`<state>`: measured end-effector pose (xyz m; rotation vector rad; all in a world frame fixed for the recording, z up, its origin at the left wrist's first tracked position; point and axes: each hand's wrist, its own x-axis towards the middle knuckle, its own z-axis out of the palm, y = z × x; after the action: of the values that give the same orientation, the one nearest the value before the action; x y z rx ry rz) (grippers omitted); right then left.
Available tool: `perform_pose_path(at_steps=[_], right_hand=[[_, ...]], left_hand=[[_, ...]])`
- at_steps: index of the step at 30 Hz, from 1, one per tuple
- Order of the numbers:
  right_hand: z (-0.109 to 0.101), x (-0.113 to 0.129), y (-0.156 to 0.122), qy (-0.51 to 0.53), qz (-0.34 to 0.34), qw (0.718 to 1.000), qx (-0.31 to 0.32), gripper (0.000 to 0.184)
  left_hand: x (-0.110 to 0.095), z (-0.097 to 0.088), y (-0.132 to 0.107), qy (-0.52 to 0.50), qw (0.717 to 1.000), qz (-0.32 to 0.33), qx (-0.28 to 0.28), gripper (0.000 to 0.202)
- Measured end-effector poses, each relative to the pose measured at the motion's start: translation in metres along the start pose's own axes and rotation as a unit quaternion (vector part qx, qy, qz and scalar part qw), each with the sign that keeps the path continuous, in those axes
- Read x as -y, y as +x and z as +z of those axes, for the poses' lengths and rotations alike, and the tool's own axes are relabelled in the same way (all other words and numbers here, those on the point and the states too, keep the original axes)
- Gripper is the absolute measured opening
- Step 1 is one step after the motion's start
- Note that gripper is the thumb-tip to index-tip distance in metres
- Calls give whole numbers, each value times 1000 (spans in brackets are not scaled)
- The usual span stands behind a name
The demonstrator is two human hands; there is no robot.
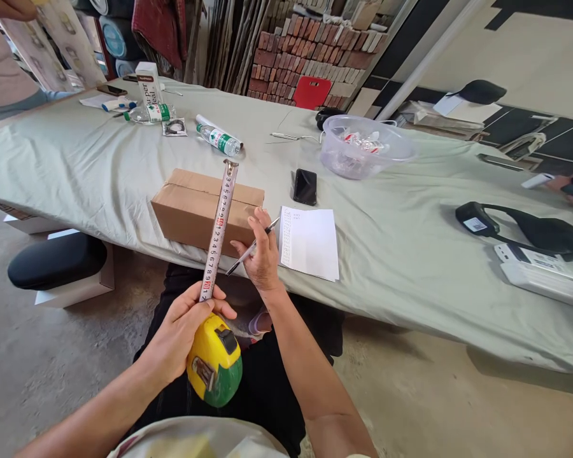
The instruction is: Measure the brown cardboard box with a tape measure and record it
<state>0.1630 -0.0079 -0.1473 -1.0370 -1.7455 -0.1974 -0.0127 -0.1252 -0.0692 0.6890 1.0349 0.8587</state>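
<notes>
My left hand [179, 334] grips a yellow and green tape measure [214, 360] low in the view, over my lap. Its blade [218, 229] is pulled out and points up, away from me, with the tip above a brown cardboard box [191, 207] near the table's front edge. My right hand [262, 251] holds a pen [252, 247] between its fingers, just right of the blade and beside the box's right end. A white sheet with written columns [310, 242] lies to the right of that hand.
A grey-green cloth covers the table [410, 254]. On it lie a black phone [305, 186], a clear plastic bowl [363, 146], water bottles [218, 138], a white carton [149, 83] and black devices [525, 229]. Another person's body [2, 70] shows at far left. A black stool [57, 261] stands left.
</notes>
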Motion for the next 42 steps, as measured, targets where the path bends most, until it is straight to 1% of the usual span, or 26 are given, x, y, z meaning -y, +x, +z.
perform_pose_path(at_steps=[3,7,10,14,18,21,25,32,36,42], right_hand=[[-4,-9,18,28,40,998,41,57],[-9,-23,47,54,102,990,80,53],[-9,-35,67,62,130,984,101,59],[-6,-53,83,74,153,977,127,71],[0,-68,88,77,161,975,130,77],[4,-74,89,74,158,977,127,79],[7,-79,90,81,161,976,125,79],[11,-85,100,100,201,964,145,77],[14,-88,103,109,213,961,142,75],[14,-90,102,116,220,958,143,76]], left_hand=[[-2,-10,7,28,999,29,1,21],[-3,-23,20,33,999,27,-7,27],[-3,-26,31,26,999,29,-12,29],[-2,-23,47,24,999,40,-5,27],[1,-19,64,30,998,52,4,24],[3,-17,78,40,997,61,2,24],[3,-17,94,44,997,59,9,26],[1,-19,118,40,997,68,13,22],[0,-19,127,30,998,61,8,22],[-1,-21,128,40,997,60,11,21]])
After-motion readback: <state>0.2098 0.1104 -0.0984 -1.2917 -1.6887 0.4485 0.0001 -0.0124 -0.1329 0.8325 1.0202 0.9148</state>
